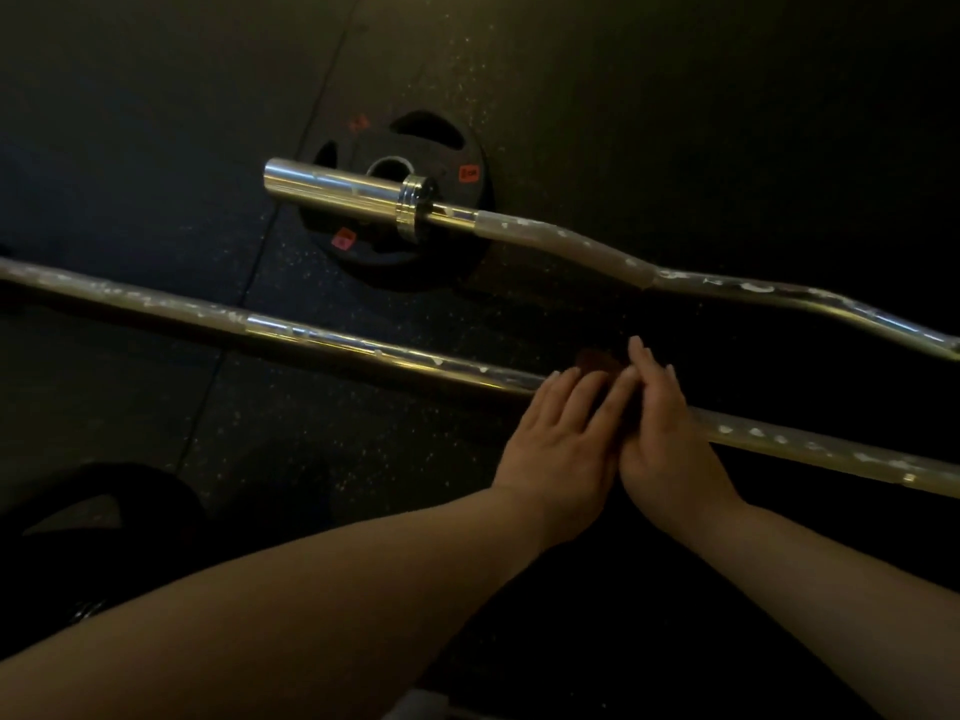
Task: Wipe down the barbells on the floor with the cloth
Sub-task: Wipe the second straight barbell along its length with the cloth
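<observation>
Chrome of straight barbell (363,349) shows white flecks beside dark cloth (595,362).

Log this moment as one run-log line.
step: wipe straight bar | left hand: flat on cloth | right hand: fingers straight, beside it on bar | curved bar: untouched, end over weight plate

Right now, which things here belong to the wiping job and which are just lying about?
Part of the job: straight bar, curved bar, cloth, left hand, right hand.
Just lying about: weight plate under the curved bar's end.
</observation>
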The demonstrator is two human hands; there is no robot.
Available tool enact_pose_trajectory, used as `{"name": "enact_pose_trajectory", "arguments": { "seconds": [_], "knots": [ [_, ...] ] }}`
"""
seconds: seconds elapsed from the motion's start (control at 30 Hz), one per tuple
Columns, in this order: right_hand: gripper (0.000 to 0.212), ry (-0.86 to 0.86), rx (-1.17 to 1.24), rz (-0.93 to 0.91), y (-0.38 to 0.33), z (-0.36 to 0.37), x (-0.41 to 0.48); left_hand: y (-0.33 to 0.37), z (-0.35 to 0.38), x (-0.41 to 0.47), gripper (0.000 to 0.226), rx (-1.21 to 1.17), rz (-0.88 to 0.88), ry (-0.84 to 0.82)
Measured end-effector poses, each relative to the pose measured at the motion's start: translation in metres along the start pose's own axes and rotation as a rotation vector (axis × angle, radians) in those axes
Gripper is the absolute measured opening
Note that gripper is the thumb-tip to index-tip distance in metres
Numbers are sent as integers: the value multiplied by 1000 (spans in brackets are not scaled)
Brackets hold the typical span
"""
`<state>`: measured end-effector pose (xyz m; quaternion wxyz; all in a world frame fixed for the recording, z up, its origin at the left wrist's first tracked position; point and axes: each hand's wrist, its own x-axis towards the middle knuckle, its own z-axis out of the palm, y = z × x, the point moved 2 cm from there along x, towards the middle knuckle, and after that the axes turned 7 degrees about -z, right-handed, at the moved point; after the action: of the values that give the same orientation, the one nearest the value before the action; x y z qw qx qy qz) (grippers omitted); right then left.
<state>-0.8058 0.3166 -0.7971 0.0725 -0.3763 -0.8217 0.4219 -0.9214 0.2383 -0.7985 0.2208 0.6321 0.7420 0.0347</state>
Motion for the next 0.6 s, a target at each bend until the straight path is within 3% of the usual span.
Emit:
{"name": "enact_pose_trajectory", "arguments": {
  "seconds": [0.07, 0.27, 0.37, 0.5, 0.6],
  "knots": [
    [84, -12, 138, 44, -2, -5, -2, -7, -4, -2, 84, 94, 43, 87],
    [80, -118, -34, -32, -25, 4, -2, -49, -10, -17, 77, 197, 114, 126],
    [66, -171, -222, -127, -27, 10, 0, -74, -22, -19, 60, 145, -40, 187],
    [63, -174, -201, -64, -25, -2, 1, -89, -36, -10, 52, -18, -296, 220],
    [70, -149, -185, -17, -21, -2, 1, -49, -29, 3, 60, -89, -252, 169]
  ]
}}
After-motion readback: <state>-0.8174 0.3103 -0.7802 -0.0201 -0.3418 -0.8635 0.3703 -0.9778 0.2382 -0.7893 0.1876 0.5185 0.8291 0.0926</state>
